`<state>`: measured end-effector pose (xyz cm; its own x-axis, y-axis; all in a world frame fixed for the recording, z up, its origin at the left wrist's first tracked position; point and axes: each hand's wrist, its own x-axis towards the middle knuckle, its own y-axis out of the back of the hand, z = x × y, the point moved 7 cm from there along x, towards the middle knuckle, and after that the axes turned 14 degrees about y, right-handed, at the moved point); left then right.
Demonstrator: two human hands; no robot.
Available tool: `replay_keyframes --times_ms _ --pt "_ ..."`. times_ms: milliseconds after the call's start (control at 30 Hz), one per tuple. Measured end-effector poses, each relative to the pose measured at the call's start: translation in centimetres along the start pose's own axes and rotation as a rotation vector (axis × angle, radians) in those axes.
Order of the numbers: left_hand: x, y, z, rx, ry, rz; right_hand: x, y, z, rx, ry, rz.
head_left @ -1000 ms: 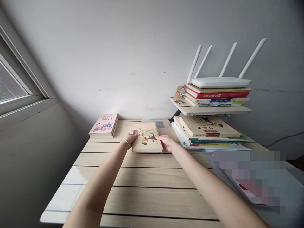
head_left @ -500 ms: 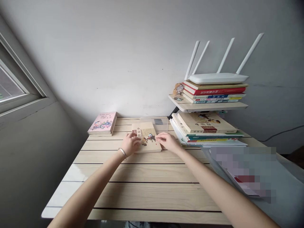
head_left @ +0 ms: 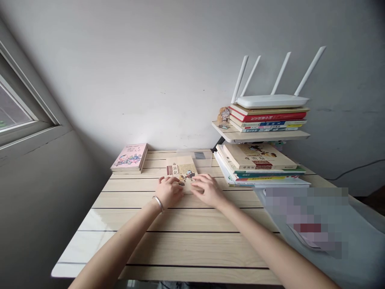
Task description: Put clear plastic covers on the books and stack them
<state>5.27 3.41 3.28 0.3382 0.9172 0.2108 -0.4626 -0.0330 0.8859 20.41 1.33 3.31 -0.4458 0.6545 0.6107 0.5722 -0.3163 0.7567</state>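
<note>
A cream-coloured book (head_left: 180, 161) with Chinese characters and painted figures on its cover lies flat on the slatted table. My left hand (head_left: 169, 192), a silver bangle at its wrist, rests over the book's near left corner with the fingers bent and laid on the cover. Over the near right part is my right hand (head_left: 208, 190); its fingers are apart and a gap shows between thumb and forefinger. Both hands hide the book's near corners. Just behind the book lies a clear plastic sheet (head_left: 205, 160) with a dark patch.
Pink books (head_left: 130, 157) are stacked at the far left. On the right stands a pile of books (head_left: 260, 156) under a small shelf (head_left: 261, 136) bearing more books and a white router (head_left: 272, 101). A translucent bag (head_left: 361, 241) covers the table's right side.
My right hand has moved down and left along the book, its pinched fingers now spread. My left hand has slid slightly nearer, toward the book's near edge. The view has shifted a little.
</note>
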Motion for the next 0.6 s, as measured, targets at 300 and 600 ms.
replay_keyframes --times_ms 300,600 --pt "-1.7 1.5 -2.7 -0.062 0.044 0.059 -2.2 0.3 1.5 0.083 -0.039 0.058" --pt "0.3 -0.6 -7.3 -0.924 0.874 -0.092 -2.5 -2.2 7.2 0.407 -0.730 0.040"
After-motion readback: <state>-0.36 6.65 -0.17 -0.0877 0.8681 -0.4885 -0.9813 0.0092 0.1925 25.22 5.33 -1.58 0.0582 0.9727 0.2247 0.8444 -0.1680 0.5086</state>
